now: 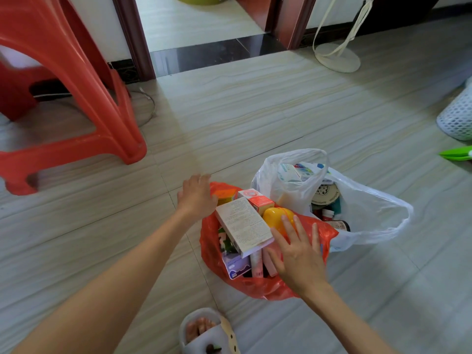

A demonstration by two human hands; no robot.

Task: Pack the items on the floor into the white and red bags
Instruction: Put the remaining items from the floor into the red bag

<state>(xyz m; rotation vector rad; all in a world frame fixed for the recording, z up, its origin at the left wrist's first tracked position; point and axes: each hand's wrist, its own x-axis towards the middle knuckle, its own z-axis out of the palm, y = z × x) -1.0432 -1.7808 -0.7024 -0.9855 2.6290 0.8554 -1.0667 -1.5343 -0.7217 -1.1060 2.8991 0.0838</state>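
red bag (258, 290) sits on the floor (255, 111), touching the white bag (367, 208) on its right; both look full. long printed box (244, 226) lies across the red bag's mouth, axis far-left to near-right. your right hand (297, 254), fingers spread, holds nothing, nearest its near end. left hand (196, 196) at the bag's far-left rim; grip not discernible.

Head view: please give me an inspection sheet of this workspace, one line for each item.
Surface: pale striped tile floor, no loose items seen near the bags.
Job's things: red plastic bag full of boxes; white plastic bag beside it, also filled.
Clutter: green object at right edge.
Grippers: left hand at red bag's far rim; right hand open over its near side.
Cables: thin grey cable by the stool.
Surroundings: red plastic stool, white fan base, white mesh basket, doorway.
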